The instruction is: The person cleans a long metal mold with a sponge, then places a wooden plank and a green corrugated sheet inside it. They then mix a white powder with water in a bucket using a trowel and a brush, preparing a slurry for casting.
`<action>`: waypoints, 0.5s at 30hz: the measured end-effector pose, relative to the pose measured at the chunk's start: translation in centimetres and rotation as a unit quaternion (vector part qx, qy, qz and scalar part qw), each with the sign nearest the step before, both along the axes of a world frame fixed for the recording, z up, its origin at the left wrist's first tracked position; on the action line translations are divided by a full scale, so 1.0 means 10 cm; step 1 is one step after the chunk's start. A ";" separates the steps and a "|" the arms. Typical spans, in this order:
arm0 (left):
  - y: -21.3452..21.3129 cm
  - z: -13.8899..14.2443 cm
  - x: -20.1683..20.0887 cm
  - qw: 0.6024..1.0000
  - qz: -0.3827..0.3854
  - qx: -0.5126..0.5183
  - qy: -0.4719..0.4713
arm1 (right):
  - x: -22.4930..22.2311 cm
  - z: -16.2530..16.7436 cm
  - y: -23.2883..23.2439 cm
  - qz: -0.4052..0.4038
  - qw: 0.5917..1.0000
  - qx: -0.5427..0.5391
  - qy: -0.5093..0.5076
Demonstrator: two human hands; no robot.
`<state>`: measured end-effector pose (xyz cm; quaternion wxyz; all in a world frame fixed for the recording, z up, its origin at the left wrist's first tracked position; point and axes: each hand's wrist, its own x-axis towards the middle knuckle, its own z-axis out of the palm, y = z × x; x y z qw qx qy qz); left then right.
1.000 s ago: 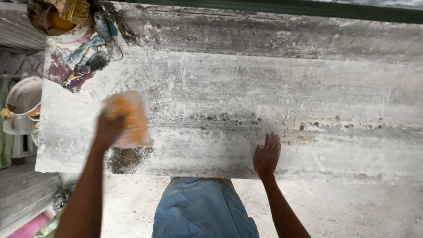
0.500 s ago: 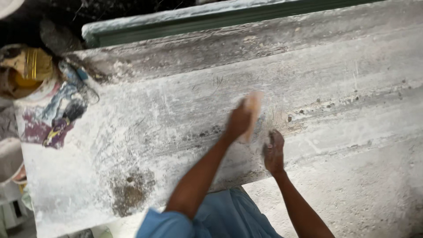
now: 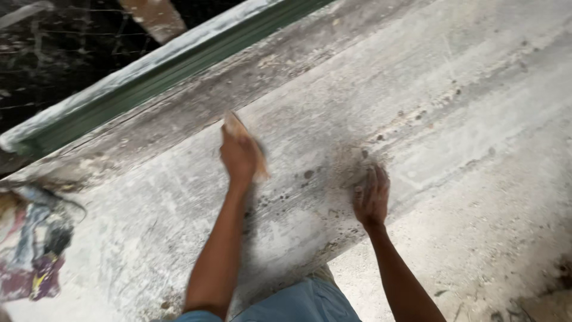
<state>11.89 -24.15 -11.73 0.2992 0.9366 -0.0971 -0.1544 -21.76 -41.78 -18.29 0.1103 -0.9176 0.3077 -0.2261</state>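
My left hand (image 3: 240, 154) grips a small tan sanding block (image 3: 236, 126), pressing it against a long, dusty grey-white slab (image 3: 417, 107) that runs across the view. Motion blur hides the block's outline. My right hand (image 3: 372, 195) lies flat on the slab's near edge, fingers spread, holding nothing. A dark rough patch with small pits (image 3: 348, 167) sits between the two hands.
A green-edged board (image 3: 179, 65) runs along the slab's far side, with a dark area behind it. A stained, colourful rag (image 3: 33, 250) lies at the left end. A pale dusty floor (image 3: 494, 238) lies to the right, my blue-clad knee (image 3: 298, 301) below.
The view has swung right and tilted. My left hand has carried the block from the slab's left part to its upper middle. My right hand stays pressed on the near edge.
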 end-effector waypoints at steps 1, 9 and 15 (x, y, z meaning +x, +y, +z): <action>-0.33 0.02 -0.05 0.999 -0.027 0.037 -0.011 | -0.02 0.02 0.02 -0.024 0.999 0.022 0.023; -0.65 0.71 -0.30 0.988 -0.129 -0.045 0.076 | -0.08 0.25 0.10 -0.013 0.994 0.079 -0.068; 2.13 0.65 -0.21 0.980 -0.017 -0.140 0.142 | -0.11 0.20 0.08 -0.006 0.995 0.071 -0.076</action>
